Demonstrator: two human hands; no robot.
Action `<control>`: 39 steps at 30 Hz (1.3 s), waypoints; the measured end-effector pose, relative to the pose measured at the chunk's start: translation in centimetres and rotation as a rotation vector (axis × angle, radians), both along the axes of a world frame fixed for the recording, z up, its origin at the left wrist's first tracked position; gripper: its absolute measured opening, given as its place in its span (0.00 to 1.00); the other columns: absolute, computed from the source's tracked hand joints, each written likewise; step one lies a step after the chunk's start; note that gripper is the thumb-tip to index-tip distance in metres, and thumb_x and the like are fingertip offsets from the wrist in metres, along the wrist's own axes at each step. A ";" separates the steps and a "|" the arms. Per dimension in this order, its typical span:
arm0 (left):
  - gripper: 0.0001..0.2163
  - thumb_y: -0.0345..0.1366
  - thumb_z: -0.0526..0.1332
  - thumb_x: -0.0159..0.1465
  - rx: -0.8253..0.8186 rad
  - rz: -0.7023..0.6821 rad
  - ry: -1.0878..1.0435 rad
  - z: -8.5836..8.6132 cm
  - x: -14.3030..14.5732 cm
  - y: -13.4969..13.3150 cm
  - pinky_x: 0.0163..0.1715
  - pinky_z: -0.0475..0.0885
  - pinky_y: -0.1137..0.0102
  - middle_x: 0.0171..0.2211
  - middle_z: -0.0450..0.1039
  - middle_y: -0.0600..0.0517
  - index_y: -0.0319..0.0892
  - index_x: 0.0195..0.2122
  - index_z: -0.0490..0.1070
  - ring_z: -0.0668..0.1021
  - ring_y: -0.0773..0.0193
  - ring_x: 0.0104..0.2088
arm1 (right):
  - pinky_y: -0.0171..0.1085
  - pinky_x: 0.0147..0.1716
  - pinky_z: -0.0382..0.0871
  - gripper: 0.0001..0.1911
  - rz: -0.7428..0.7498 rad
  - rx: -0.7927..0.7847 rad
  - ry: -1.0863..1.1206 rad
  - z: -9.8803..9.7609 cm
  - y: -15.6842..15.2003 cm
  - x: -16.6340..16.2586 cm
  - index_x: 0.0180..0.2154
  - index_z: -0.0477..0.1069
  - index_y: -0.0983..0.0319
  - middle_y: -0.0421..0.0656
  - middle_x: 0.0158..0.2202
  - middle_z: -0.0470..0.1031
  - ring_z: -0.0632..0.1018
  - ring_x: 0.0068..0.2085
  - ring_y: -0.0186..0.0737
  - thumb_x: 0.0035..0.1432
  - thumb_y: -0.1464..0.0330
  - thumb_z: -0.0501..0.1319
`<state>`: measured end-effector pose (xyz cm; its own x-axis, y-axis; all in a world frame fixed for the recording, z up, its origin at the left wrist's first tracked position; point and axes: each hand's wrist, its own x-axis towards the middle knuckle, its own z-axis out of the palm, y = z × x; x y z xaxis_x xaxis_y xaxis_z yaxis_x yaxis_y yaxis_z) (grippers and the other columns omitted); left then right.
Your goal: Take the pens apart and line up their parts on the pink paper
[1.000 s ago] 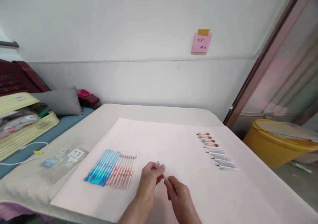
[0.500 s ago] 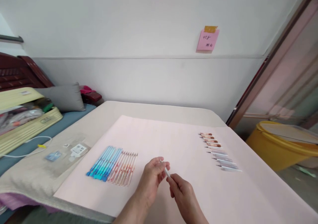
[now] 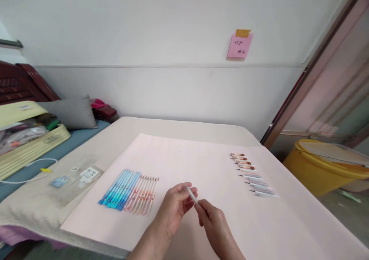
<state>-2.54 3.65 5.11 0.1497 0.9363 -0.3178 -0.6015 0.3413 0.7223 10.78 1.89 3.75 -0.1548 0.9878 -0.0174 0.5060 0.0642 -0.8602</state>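
Observation:
My left hand (image 3: 175, 204) and my right hand (image 3: 211, 219) meet over the near middle of a pale pink sheet (image 3: 201, 160). Both pinch a thin white pen refill (image 3: 191, 195), the left at its upper end, the right at its lower end. To the left lies a tidy row of blue and clear pink pen barrels (image 3: 129, 190). On the right of the sheet a column of short pen tips and caps (image 3: 253, 175) lies in a line, brown ones farther off, grey ones nearer.
The sheet covers a beige table (image 3: 161, 127). A clear packet with labels (image 3: 77, 175) lies at its left edge. Beyond that are a yellow case (image 3: 31, 144), a white cable and a grey pillow (image 3: 72, 114). A yellow tub (image 3: 323, 167) stands at right, a pink note (image 3: 240, 44) on the wall.
Both hands stayed together on the refill and shifted slightly right and nearer. The view turned a little, and the rows on the sheet did not move.

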 end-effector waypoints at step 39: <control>0.08 0.35 0.65 0.49 0.010 0.030 0.165 -0.3 -0.1 0.0 0.37 0.66 0.69 0.28 0.72 0.50 0.40 0.27 0.67 0.73 0.66 0.30 | 0.31 0.23 0.56 0.11 0.039 0.086 -0.104 0.0 -0.1 0.4 0.31 0.63 0.58 0.34 0.19 0.64 0.66 0.22 0.34 0.60 0.60 0.47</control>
<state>-2.63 3.61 4.83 0.0683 0.9427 -0.3266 -0.4845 0.3175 0.8151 11.23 1.78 3.73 -0.1946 0.9797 0.0491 0.5876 0.1565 -0.7938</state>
